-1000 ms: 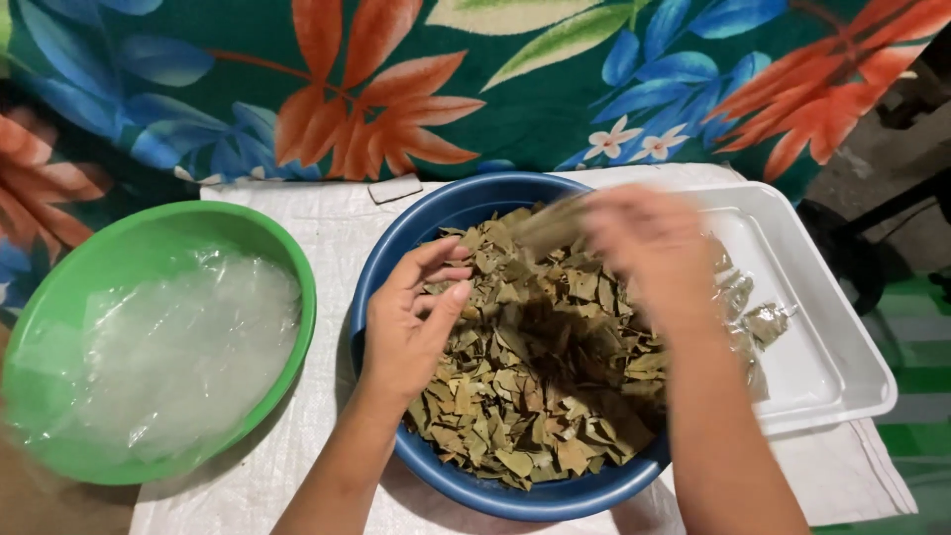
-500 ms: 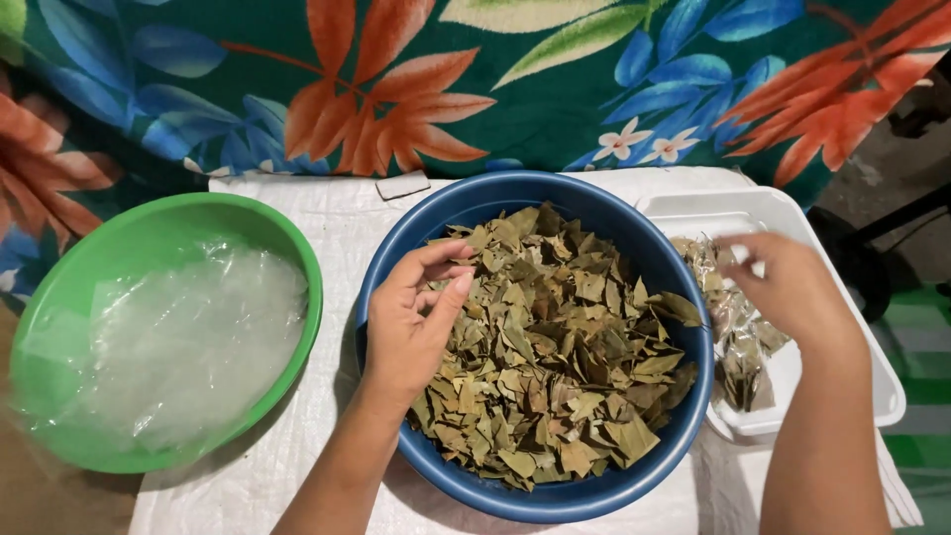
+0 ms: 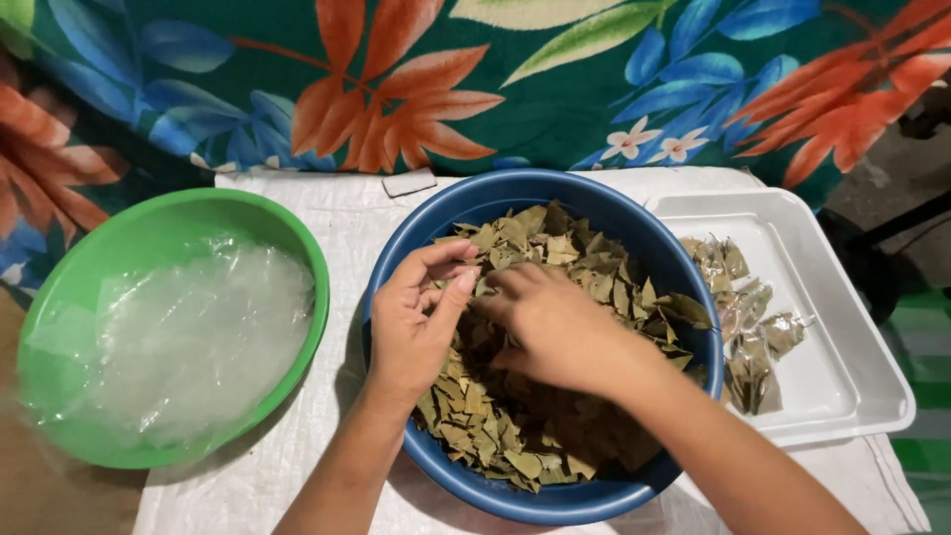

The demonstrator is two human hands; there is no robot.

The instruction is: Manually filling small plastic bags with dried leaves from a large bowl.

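A large blue bowl in the middle holds a heap of dried brownish-green leaves. My left hand rests over the bowl's left side with thumb and fingers curled together at the leaves; what they pinch is hidden. My right hand lies palm down in the bowl. Its fingers close on leaves right beside the left fingertips.
A green bowl at the left holds crumpled clear plastic bags. A white tray at the right holds several small clear packets of leaves. All stand on a white woven cloth over a floral fabric.
My right hand has come back from the white tray into the blue bowl, next to my left hand. The left hand has stayed at the bowl's left side.
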